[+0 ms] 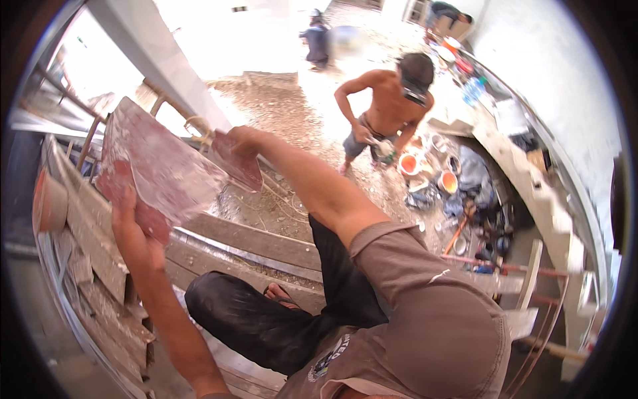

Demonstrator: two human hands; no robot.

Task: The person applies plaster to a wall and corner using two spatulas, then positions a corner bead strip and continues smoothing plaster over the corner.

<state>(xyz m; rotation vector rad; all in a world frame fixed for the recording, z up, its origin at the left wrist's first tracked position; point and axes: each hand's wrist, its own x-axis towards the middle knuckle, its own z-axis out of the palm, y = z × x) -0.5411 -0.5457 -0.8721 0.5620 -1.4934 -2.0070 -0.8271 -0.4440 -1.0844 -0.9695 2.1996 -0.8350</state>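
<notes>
My left hand (137,233) is closed on the lower edge of a wide, flat reddish board (163,166), which is tilted up and smeared with whitish paste. A smaller red piece lies against the board by my fingers; I cannot tell whether it is part of it. My right hand (244,141) reaches across to the board's right end, its fingers wrapped round a smaller flat reddish spreader (238,166). The spreader is beside the board's right edge; whether they touch is unclear. My legs are bent over wooden planks (252,243), with a sandalled foot (280,296) below.
A pinkish bucket (51,203) stands at the left by stacked boards (100,266). Far below, a shirtless person (389,110) handles something beside orange-lined buckets (409,163). Curved stairs (531,179) rise at right, near a metal frame (555,299). Two other people are farther back.
</notes>
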